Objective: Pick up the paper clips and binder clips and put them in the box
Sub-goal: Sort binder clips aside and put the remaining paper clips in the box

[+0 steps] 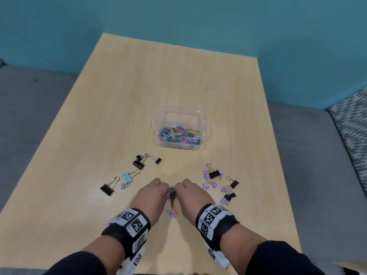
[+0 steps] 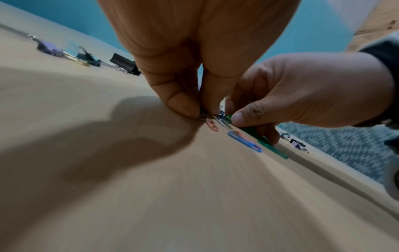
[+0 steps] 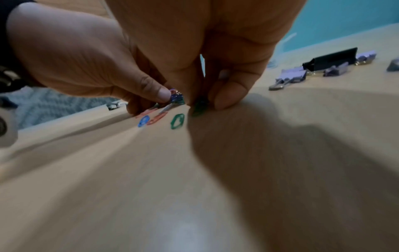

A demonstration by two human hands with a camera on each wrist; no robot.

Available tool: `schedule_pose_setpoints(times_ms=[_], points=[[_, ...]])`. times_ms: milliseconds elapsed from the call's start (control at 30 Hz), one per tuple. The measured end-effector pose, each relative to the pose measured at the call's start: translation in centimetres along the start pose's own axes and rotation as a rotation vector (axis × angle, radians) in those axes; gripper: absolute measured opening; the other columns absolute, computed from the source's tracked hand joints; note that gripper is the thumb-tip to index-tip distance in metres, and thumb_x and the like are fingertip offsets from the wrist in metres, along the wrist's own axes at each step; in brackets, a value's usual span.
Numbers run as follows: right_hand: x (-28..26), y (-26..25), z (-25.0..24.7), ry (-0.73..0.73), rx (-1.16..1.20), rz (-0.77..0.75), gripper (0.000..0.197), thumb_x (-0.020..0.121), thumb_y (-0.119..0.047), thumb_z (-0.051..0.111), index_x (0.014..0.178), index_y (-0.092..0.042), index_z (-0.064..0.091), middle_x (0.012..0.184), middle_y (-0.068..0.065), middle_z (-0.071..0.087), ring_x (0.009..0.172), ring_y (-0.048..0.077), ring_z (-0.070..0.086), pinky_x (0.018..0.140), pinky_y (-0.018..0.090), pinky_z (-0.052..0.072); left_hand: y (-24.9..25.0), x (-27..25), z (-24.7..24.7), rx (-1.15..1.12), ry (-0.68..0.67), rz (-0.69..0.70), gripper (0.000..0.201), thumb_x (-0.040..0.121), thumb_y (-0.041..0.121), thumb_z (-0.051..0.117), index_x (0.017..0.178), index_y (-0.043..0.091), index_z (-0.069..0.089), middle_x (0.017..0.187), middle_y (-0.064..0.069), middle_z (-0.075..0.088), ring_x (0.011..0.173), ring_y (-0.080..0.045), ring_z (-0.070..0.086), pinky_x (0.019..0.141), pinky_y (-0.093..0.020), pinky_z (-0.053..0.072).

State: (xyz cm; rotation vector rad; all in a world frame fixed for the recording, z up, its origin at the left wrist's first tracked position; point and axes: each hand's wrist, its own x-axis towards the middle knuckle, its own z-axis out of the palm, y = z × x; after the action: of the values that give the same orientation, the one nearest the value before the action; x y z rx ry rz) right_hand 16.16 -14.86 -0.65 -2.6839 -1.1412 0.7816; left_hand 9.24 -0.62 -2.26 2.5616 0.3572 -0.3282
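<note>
Soft even overhead light, head view fairly sharp with bowed edges, wrist views heavily warped and smeared near the lens, broad hand shadows on the table, faint glare.

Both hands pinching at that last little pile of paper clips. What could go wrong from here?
1. The left hand and right hand pinch one small cluster of paper clips together; a split grip may drop some on lifting.
2. The blue paper clip and green paper clip lie flat on the table, outside the grip, and could be left behind.
3. Binder clips crowd the right wrist and could get knocked.
</note>
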Motion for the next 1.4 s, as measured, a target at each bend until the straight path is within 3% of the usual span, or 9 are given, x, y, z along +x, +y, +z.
schedule_pose_setpoints(times_ms=[200, 367, 500, 600, 833, 967, 1100, 1233, 1400], points=[[-0.2, 0.4, -1.2, -0.030, -0.222, -0.142, 0.041, 0.078, 0.005, 0.048, 0.117, -0.006, 0.044, 0.112, 0.016, 0.047, 0.095, 0.033, 0.048, 0.060, 0.037, 0.031, 0.0, 0.1, -0.3, -0.035, -0.015, -0.029, 0.014, 0.091, 0.022, 0.055, 0.081, 0.011, 0.055, 0.084, 0.000, 0.046, 0.070, -0.025, 0.054, 0.065, -0.036, 0.044], [0.5, 0.2, -1.7, -0.113, -0.360, -0.217, 0.035, 0.068, -0.003, 0.064, 0.100, -0.007, 0.054, 0.093, 0.012, 0.056, 0.077, 0.030, 0.054, 0.049, 0.035, 0.031, 0.0, 0.4, -0.5, -0.060, -0.012, -0.036, 0.012, 0.090, 0.022, 0.054, 0.083, 0.013, 0.057, 0.086, 0.002, 0.047, 0.074, -0.022, 0.054, 0.068, -0.034, 0.043], [1.7, 0.3, -1.7, -0.031, -0.089, 0.009, 0.017, 0.085, -0.010, 0.051, 0.102, -0.012, 0.050, 0.104, 0.008, 0.050, 0.091, 0.029, 0.050, 0.060, 0.036, 0.034, -0.1, 0.5, -0.5, -0.079, -0.015, -0.050, 0.016, 0.090, 0.024, 0.055, 0.077, 0.015, 0.054, 0.082, 0.004, 0.048, 0.069, -0.018, 0.053, 0.066, -0.032, 0.043], [2.1, 0.2, -2.1, -0.063, 0.040, 0.077, 0.011, 0.084, -0.008, 0.049, 0.089, -0.017, 0.044, 0.103, 0.008, 0.047, 0.095, 0.028, 0.047, 0.068, 0.036, 0.038, -0.1, 0.6, -0.6, -0.072, -0.030, -0.057, 0.014, 0.089, 0.022, 0.055, 0.077, 0.015, 0.053, 0.082, 0.004, 0.048, 0.069, -0.019, 0.053, 0.065, -0.031, 0.043], [1.9, -0.3, -2.0, -0.088, 0.089, 0.073, 0.022, 0.080, 0.001, 0.041, 0.088, -0.019, 0.036, 0.096, 0.010, 0.048, 0.095, 0.029, 0.045, 0.072, 0.041, 0.045, 0.1, 0.1, -0.3, 0.003, -0.047, -0.022, 0.008, 0.089, 0.013, 0.050, 0.082, 0.016, 0.049, 0.082, 0.002, 0.041, 0.062, -0.024, 0.048, 0.058, -0.035, 0.040], [1.6, -0.7, -2.1, -0.070, 0.073, 0.082, 0.027, 0.080, 0.000, 0.040, 0.103, -0.012, 0.045, 0.105, 0.012, 0.051, 0.099, 0.030, 0.044, 0.070, 0.036, 0.035, 0.3, -0.2, -0.1, 0.021, -0.041, -0.029, 0.028, 0.077, 0.000, 0.051, 0.073, 0.024, 0.036, 0.079, 0.004, 0.032, 0.054, -0.019, 0.036, 0.052, -0.031, 0.032], [1.3, -0.4, -1.6, -0.011, 0.056, 0.046, 0.036, 0.077, 0.002, 0.043, 0.109, -0.013, 0.047, 0.110, 0.010, 0.050, 0.101, 0.029, 0.043, 0.070, 0.033, 0.028, 0.5, -0.4, 0.0, 0.063, -0.018, -0.061, 0.033, 0.074, 0.003, 0.054, 0.073, 0.026, 0.030, 0.078, 0.005, 0.030, 0.065, -0.018, 0.033, 0.056, -0.029, 0.028], [1.1, 0.1, -0.9, 0.037, 0.023, -0.034, 0.039, 0.075, 0.003, 0.047, 0.111, -0.012, 0.048, 0.108, 0.012, 0.049, 0.098, 0.031, 0.044, 0.073, 0.034, 0.031, 0.7, 0.0, -0.4, 0.082, -0.067, -0.085, 0.016, 0.078, 0.010, 0.053, 0.086, 0.023, 0.046, 0.082, 0.006, 0.032, 0.076, -0.017, 0.034, 0.062, -0.028, 0.028], [1.1, 0.4, -0.8, -0.038, -0.042, -0.109, 0.042, 0.059, 0.003, 0.060, 0.097, -0.011, 0.052, 0.091, 0.011, 0.052, 0.078, 0.030, 0.050, 0.062, 0.034, 0.033, 0.7, 0.1, -1.1, 0.067, -0.103, -0.083, 0.020, 0.079, 0.007, 0.046, 0.082, 0.026, 0.040, 0.079, 0.004, 0.033, 0.073, -0.019, 0.036, 0.062, -0.029, 0.027]])
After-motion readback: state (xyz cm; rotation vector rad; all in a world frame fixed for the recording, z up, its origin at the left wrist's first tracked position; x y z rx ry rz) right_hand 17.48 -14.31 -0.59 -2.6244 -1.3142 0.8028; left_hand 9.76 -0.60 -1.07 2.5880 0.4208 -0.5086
